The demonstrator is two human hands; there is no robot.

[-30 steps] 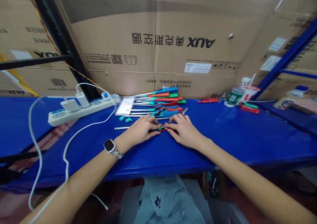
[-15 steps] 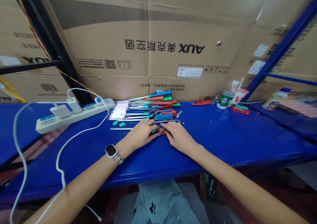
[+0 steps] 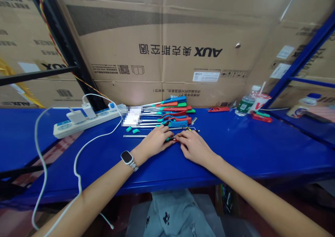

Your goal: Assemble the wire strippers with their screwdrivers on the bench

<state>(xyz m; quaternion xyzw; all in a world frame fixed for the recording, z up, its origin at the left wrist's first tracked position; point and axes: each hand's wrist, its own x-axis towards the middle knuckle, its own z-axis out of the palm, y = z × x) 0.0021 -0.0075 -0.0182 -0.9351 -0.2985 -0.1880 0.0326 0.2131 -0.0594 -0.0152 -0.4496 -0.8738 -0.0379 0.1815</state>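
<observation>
My left hand, with a watch on its wrist, is closed on a small red and green piece above the blue table. The fingers of my right hand pinch the same piece from the other side, and they hide most of it. Behind my hands lies a row of long lighters with red, blue and green handles and metal rods. A metal rod lies left of my left hand, near two small green caps. Thin wires lie just beyond my right hand.
On the left are a white power strip with plugs and a loose white cable. At the right stand a bottle and a cup, with red handle parts near them. Cardboard boxes rise behind.
The view has shifted, so the scene sits slightly farther right. My right fingers have drawn in closer over the red piece, and less of it shows.
</observation>
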